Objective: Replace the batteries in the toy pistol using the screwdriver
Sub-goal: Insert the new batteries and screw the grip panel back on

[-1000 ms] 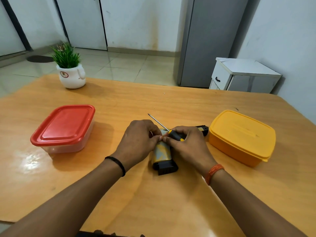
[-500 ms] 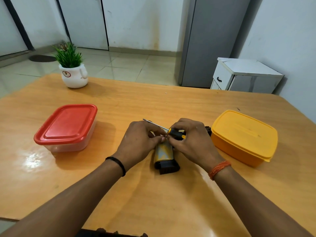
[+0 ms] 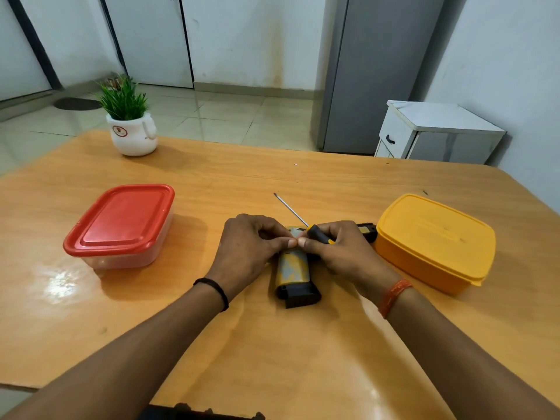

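The toy pistol (image 3: pixel 295 272) lies on the table (image 3: pixel 303 359) between both hands. The right hand (image 3: pixel 342 253) curls round the screwdriver (image 3: pixel 315 231); the left hand (image 3: pixel 248 250) seems to pinch something tiny, too small to tell.

The screwdriver (image 3: pixel 306 222) in the right hand (image 3: pixel 342 253) now points up and away again, after its thin metal end dipped down toward the left hand (image 3: pixel 251 250).

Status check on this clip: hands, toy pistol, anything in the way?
Left hand and right hand pinch together over the toy pistol; the right also holds the screwdriver, tip up. Pistol flat on the table. Yellow box close by.
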